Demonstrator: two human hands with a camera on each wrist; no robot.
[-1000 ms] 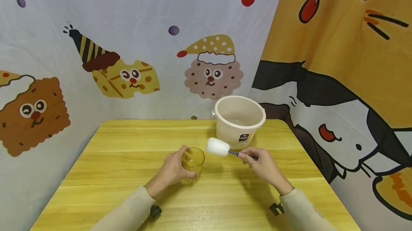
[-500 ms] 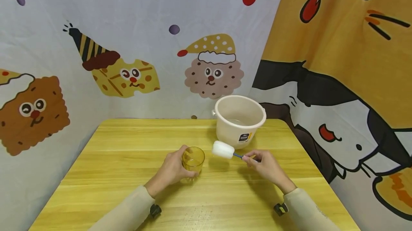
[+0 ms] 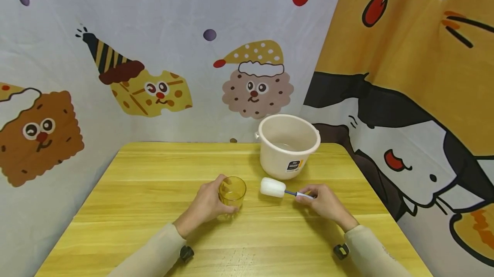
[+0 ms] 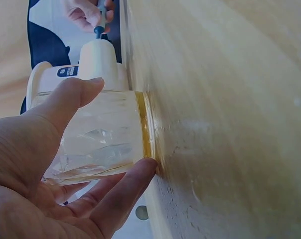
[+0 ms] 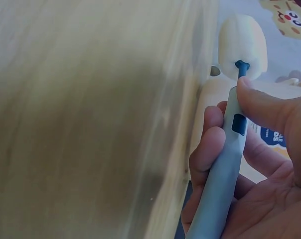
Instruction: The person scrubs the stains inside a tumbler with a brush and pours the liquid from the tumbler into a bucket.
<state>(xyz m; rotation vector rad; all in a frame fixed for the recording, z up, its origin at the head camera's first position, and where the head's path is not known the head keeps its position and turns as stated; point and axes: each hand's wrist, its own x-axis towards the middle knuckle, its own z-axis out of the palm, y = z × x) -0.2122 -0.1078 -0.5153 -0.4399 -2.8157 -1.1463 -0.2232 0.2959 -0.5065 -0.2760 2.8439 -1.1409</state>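
Observation:
My left hand (image 3: 210, 200) grips a yellow see-through glass (image 3: 233, 191) standing on the table, thumb on the near side and fingers round the far side. In the left wrist view the glass (image 4: 103, 134) has its base on the wood. Right of it, my right hand (image 3: 322, 202) holds a sponge cup brush by its handle (image 5: 220, 174), the thumb lying along the handle top. The brush's white sponge head (image 3: 272, 187) points left toward the glass, apart from it and low over the table. A short blue neck (image 3: 290, 192) joins head and handle.
A cream bucket (image 3: 275, 163) with a dark label stands behind the brush at the table's back right. The wooden table (image 3: 154, 170) has small water drops near its front. Cartoon-printed cloth (image 3: 166, 19) hangs behind and at the right.
My right hand has moved the brush right and lower, away from the glass. My left hand and the glass have stayed in place.

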